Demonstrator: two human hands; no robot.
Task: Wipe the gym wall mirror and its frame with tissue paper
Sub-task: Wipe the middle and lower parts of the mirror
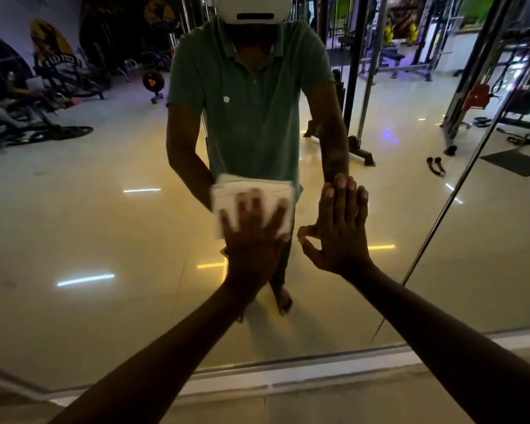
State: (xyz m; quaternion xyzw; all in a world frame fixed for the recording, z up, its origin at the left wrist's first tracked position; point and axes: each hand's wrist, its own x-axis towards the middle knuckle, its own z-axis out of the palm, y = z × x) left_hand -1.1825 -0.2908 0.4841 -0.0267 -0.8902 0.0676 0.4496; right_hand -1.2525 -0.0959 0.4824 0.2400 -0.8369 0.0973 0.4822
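Closest to you, both your forearms reach up from the bottom corners toward the glass. Just under them the mirror's bottom frame [288, 374] runs across as a pale strip above the floor.

Your left hand [251, 237] is flat on the mirror [104, 209] with the fingers spread wide, pressing a folded wad of white tissue paper [251, 191] against the glass, about centre and a little blurred. The tissue pokes out above and to both sides of the fingers.

Your right hand [340, 228] sits just beside it, apart from the tissue, palm toward the glass, four fingers straight and pressed together, thumb stuck out to the side. It meets its own reflection at the fingertips, so it looks like it's touching the mirror.

Further in, the reflection shows a green polo shirt [251, 102], a shiny tiled floor with light streaks, and a cable machine [357, 87] behind.
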